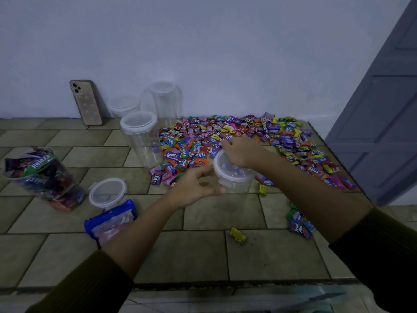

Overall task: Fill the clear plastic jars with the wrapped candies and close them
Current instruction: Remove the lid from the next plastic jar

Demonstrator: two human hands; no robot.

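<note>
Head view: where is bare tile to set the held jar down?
Bare tiles in front, between the blue bag and the lone yellow candy; also far left, between the phone and the filled jar. Crowded: the candy pile at back right and the empty jars beside it.

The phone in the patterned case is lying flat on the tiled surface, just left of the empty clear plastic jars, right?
Not quite. The head view shows the phone in the patterned case standing tilted, leaning against the white wall, not lying flat. Its lower edge is on the tiled surface, and it is indeed left of the empty clear plastic jars.
</note>
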